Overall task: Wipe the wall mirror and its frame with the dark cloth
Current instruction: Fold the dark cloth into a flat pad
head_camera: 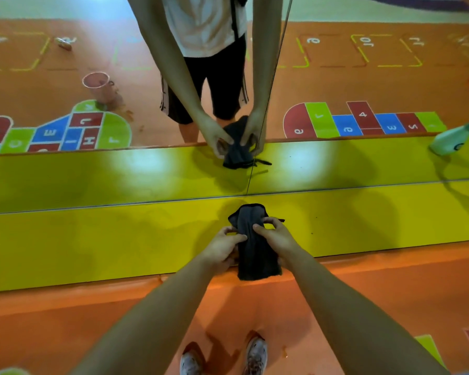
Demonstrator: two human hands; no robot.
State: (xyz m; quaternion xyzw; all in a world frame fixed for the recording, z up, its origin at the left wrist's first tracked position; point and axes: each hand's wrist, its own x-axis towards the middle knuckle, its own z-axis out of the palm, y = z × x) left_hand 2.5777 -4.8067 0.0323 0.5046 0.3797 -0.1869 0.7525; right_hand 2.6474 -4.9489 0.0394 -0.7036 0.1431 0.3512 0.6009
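both hands, left hand (pixel 222 250) and right hand (pixel 278 236), pinch the dark cloth (pixel 255 250) bunched above the yellow ledge (pixel 92 239), short of the wall mirror (pixel 363 77). it looks soft, light, probably dry (hard to tell); best gripped wadded in one palm.

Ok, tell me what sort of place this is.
Probably a children's play or activity room. The mirror reflects hopscotch grids with letters and numbers painted on an orange floor, and a bright yellow ledge runs along the mirror's foot.
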